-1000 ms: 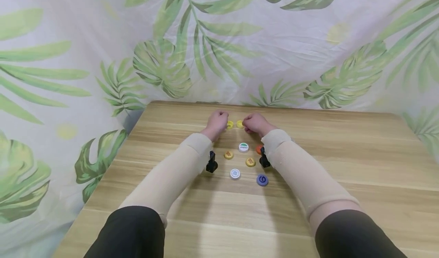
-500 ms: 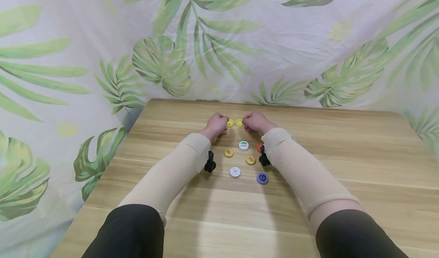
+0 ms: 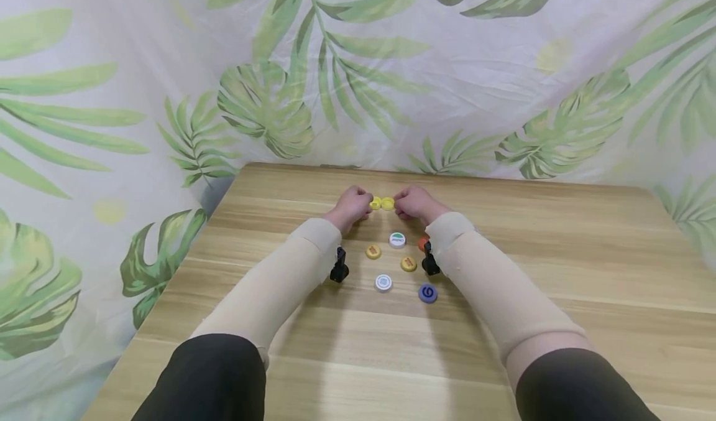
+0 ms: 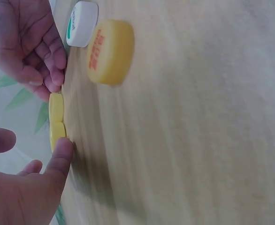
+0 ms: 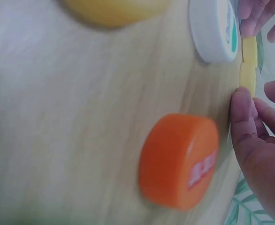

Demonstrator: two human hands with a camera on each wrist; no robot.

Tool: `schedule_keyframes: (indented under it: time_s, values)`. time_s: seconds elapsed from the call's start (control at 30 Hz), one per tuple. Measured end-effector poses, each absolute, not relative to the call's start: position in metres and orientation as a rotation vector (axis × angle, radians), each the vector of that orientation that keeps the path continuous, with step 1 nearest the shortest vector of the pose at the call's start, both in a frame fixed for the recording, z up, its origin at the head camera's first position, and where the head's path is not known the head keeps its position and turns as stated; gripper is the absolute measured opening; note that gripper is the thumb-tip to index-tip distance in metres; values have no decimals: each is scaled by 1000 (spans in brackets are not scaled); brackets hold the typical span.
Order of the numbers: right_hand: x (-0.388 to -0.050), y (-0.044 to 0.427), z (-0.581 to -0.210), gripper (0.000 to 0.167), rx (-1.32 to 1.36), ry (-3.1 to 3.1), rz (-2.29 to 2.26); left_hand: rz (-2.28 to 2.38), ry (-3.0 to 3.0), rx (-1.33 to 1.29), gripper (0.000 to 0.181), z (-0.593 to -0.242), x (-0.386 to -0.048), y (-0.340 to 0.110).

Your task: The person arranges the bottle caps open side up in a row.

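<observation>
Two yellow bottle caps, the left cap (image 3: 376,203) and the right cap (image 3: 388,204), lie flat side by side at the back of the wooden table, their rims touching. At the outer side of the left one is my left hand (image 3: 352,207); in the left wrist view a fingertip (image 4: 64,147) touches it while other digits stay off it. My right hand (image 3: 416,202) is at the right cap's outer side, where the right wrist view has a fingertip (image 5: 241,96) against its edge and another digit raised clear.
Nearer on the table (image 3: 358,359) lie a green-and-white cap (image 3: 397,240), two golden-yellow caps (image 3: 373,252) (image 3: 408,264), a white cap (image 3: 383,283) and a blue cap (image 3: 427,293). An orange cap (image 5: 179,161) sits by my right wrist. A leaf-print curtain (image 3: 470,91) hangs behind.
The right yellow cap has slid left with my right hand beside it, closing the gap to the left cap. My left hand has hardly moved.
</observation>
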State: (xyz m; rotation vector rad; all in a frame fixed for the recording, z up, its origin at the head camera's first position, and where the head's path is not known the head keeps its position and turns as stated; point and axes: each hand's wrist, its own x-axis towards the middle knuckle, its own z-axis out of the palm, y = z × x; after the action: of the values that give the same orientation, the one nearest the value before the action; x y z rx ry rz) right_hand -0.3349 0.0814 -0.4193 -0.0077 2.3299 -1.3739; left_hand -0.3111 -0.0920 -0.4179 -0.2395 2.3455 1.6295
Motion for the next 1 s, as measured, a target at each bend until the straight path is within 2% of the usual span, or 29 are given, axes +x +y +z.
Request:
schedule_keyframes:
  time_s: [0.1,0.27,0.4,0.6,0.77,1.0]
  values:
    - [-332,90,-420,36,-45,2340,-1340,1633,2327,-242,43,-419,-306,-95]
    - [-328,106,-416,14,-148,2355,-1206,1600,2290,-207,36,-421,-300,-100]
    - [-325,114,-411,18,-218,2304,-1116,1537,2228,-117,33,-421,-296,-98]
    - [-317,117,-404,32,-368,2260,-904,1365,2142,36,28,-411,-289,-88]
    - [-309,113,-400,30,-523,2292,-753,1256,2129,137,21,-405,-285,-81]
    - [-302,109,-403,24,-477,2342,-796,1267,2142,111,21,-410,-288,-73]
